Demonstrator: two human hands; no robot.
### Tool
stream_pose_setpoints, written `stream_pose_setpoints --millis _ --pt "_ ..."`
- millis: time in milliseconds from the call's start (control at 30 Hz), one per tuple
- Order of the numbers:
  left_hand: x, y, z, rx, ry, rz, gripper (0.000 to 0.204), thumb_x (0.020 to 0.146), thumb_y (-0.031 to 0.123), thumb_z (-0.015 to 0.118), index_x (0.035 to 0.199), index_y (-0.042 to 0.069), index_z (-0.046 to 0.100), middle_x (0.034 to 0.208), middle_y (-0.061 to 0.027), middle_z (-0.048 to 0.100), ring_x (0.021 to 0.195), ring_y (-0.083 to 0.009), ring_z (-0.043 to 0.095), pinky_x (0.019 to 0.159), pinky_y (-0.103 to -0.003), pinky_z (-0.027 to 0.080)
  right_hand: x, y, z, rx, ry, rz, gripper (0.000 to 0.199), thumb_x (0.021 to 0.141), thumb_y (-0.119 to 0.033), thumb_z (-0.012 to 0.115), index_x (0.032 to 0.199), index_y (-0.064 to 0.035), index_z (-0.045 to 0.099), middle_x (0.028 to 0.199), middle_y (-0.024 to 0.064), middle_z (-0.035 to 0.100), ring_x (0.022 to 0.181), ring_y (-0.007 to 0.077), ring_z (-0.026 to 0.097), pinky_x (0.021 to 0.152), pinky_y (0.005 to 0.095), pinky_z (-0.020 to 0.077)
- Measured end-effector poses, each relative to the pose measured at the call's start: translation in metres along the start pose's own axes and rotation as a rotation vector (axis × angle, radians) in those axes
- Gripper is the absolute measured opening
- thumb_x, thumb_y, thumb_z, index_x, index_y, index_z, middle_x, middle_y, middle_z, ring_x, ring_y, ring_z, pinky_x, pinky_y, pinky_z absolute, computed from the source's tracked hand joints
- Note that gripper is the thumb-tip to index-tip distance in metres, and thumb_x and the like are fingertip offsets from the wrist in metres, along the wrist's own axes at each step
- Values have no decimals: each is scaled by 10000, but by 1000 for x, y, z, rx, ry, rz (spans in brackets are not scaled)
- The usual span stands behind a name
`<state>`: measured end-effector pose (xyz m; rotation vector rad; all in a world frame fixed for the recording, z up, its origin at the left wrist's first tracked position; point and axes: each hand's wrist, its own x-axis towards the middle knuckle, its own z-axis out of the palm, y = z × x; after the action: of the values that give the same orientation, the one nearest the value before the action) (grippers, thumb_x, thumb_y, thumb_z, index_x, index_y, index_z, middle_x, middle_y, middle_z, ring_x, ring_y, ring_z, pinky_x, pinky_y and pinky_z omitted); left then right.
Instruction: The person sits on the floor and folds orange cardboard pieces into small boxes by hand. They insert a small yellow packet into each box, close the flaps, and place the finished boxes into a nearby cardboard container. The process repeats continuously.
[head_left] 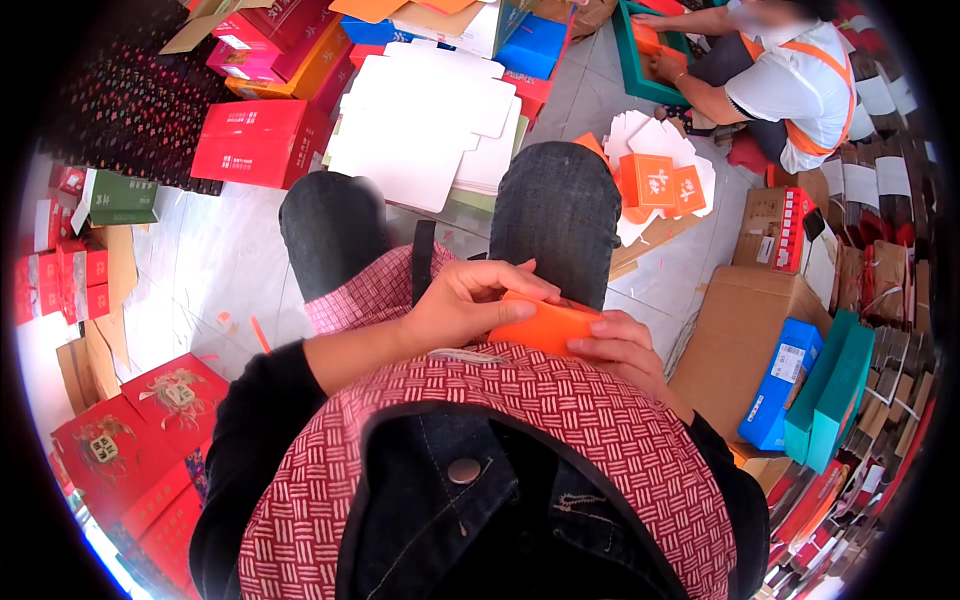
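In my lap, just below my knees, I hold a small orange cardboard box (pixel 545 328) between both hands. My left hand (pixel 475 295) grips its left side and upper edge, thumb pressed on the face. My right hand (pixel 625 348) has its fingers closed on the right end. The underside is hidden, so I cannot tell how far it is folded. Beyond my right knee, finished-looking orange boxes (pixel 648 183) with white print rest on white-backed card blanks (pixel 668 142).
Ahead lies a stack of white card sheets (pixel 420 120), beside a red carton (pixel 255 140). Red gift boxes (pixel 140 410) stand at lower left. A brown carton (pixel 745 340) and a blue box (pixel 785 385) are at right. A co-worker (pixel 790 90) reaches into a green tray (pixel 632 75).
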<state>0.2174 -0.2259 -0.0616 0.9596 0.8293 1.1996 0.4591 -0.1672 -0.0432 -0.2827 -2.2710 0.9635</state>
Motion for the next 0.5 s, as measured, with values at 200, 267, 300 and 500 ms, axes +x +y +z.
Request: stream_pose_setpoints --millis 200,267,300,500 --pt "5 -5 -3 -12 -32 57 101 898 75 550 928 16 626 1013 -131 665 1031 -255 610 1111 -454 222 -1 1 4 13 28 25 181 710 -38 682 891 -29 672 1092 63 654 1097 233 548 974 415 404" --pt "8 -2 -4 -12 -35 53 207 952 156 481 942 9 625 1008 -150 663 1022 -263 613 1105 -441 237 1 0 2 0 16 23 166 706 -33 680 871 -30 669 1084 70 655 1087 244 552 968 412 409" --pt "10 1 0 -190 68 -4 279 969 195 429 915 2 623 980 -160 662 987 -265 619 1068 -428 287 2 1 0 -3 16 22 149 706 -37 686 854 -31 664 1077 75 656 1087 249 551 966 415 409" --pt "27 -7 8 -212 267 -21 583 1017 310 231 653 -7 558 738 -174 617 700 -244 595 716 -342 485 10 8 -2 226 153 123 154 765 -110 687 834 -3 601 1012 147 632 1018 286 561 914 418 418"
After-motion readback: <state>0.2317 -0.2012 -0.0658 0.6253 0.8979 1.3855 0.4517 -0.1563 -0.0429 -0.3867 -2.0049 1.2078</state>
